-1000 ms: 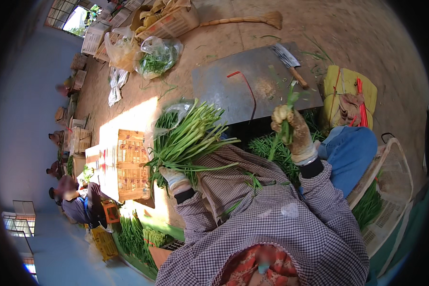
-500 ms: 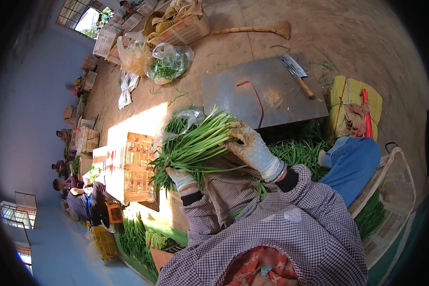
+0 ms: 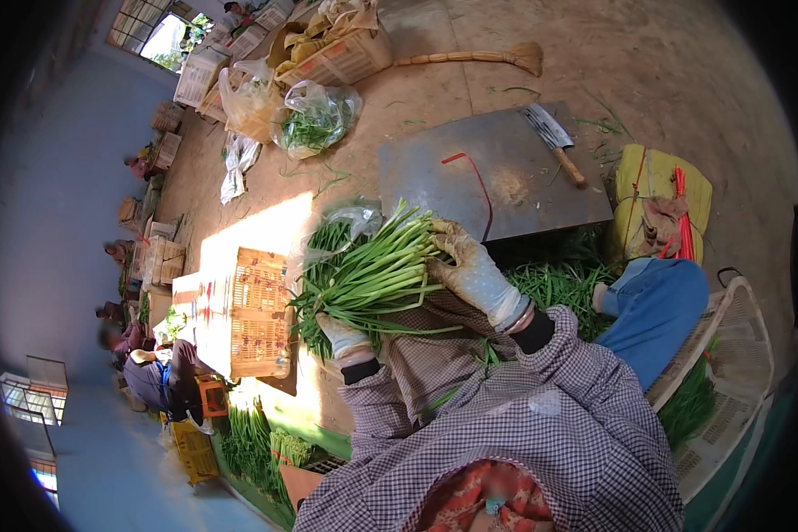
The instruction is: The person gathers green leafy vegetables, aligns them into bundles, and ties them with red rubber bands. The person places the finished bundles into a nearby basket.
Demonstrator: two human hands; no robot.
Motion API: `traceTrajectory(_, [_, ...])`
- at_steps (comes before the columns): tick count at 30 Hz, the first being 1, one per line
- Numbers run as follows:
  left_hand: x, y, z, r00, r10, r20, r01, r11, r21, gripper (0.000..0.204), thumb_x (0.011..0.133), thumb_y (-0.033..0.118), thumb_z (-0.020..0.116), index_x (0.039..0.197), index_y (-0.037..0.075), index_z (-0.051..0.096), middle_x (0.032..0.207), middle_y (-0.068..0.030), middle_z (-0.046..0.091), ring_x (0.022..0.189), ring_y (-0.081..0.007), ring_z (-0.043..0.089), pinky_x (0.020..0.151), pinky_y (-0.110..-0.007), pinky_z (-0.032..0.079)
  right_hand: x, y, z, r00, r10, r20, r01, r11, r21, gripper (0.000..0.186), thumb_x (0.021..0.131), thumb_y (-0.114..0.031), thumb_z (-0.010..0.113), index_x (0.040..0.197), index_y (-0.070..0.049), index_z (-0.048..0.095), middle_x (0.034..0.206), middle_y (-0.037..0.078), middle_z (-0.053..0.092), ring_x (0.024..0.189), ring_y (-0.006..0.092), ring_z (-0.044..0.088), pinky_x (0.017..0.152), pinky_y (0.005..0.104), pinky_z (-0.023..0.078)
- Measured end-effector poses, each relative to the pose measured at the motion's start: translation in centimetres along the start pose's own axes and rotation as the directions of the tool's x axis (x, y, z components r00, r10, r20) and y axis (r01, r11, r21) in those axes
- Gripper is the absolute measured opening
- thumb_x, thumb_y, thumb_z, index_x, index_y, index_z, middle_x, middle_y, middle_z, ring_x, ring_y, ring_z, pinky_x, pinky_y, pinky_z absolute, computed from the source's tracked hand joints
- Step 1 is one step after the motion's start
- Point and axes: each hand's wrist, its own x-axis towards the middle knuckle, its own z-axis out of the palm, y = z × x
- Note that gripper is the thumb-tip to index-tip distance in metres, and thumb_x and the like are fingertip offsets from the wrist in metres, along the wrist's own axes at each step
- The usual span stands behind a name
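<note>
A bunch of long green chives (image 3: 386, 270) lies across my lap, leafy ends to the left and pale stem ends to the right. My left hand (image 3: 343, 336), in a light glove, is closed around the leafy part from below; the leaves hide most of its fingers. My right hand (image 3: 473, 273), in a dotted white-blue glove with soiled fingers, is curled at the stem ends, thumb below. More chives in a clear plastic bag (image 3: 356, 215) sit just beyond the bunch. Loose greens (image 3: 559, 285) lie to the right, below a metal-topped board.
The metal board (image 3: 434, 182) carries a red tie (image 3: 477, 182) and a cleaver (image 3: 554, 142). A yellow bundle (image 3: 634, 191) is at its right. A plastic crate (image 3: 259, 315) stands left; a white basket (image 3: 736, 381) holds greens at right. A broom (image 3: 514, 58) lies beyond. People sit along the left wall.
The bunch has shifted slightly to the right and its stem ends fan out a little more. Both hands have moved slightly with it and stay on it.
</note>
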Motion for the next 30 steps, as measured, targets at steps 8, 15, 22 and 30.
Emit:
traceTrajectory(8, [0.3,-1.5,-1.8,0.996,-0.092,0.011,0.093,0.978,-0.185,0.032,0.099,0.026,0.038,0.122,0.004,0.044,0.126,-0.0113,0.055,0.113,-0.0252,0.052,0.1,-0.039,0.04,0.1,2.6,1.5,0.988,-0.127,-0.083,0.138,0.98,0.147,0.061,0.079,0.009,0.064,0.132,-0.001,0.036,0.122,0.009,0.049,0.116,0.0197,0.048,0.1,0.029,0.039])
traceTrajectory(15, [-0.2,-0.2,0.7,0.997,-0.074,0.036,0.08,0.978,-0.195,0.036,0.099,0.029,0.036,0.126,0.005,0.044,0.126,-0.0116,0.054,0.112,-0.0257,0.052,0.097,-0.04,0.042,-0.1,2.6,1.0,0.984,-0.137,-0.117,0.143,0.989,0.041,0.03,0.081,0.002,0.064,0.109,-0.004,0.055,0.12,0.006,0.051,0.115,0.0201,0.049,0.102,0.0325,0.037])
traceTrajectory(22, [0.6,-2.4,-4.0,0.998,0.021,0.056,-0.03,0.984,0.175,0.043,0.098,0.033,0.036,0.13,0.006,0.045,0.132,-0.0097,0.051,0.118,-0.0247,0.048,0.102,-0.041,0.037,-2.4,0.8,-9.3,0.969,-0.233,0.084,0.181,0.898,0.402,0.019,0.091,-0.02,0.058,0.096,-0.003,0.063,0.113,0.011,0.062,0.102,0.0192,0.06,0.093,0.0334,0.045])
traceTrajectory(30, [0.3,-2.0,0.0,0.994,-0.02,0.107,0.046,0.968,-0.247,0.056,0.095,0.04,0.038,0.141,0.008,0.037,0.143,-0.0134,0.04,0.129,-0.029,0.036,0.11,-0.045,0.026,-4.2,-0.3,-3.3,0.991,0.099,0.093,-0.083,0.984,-0.157,0.032,0.086,-0.024,0.069,0.105,-0.001,0.057,0.094,0.009,0.058,0.084,0.0182,0.059,0.077,0.0301,0.05])
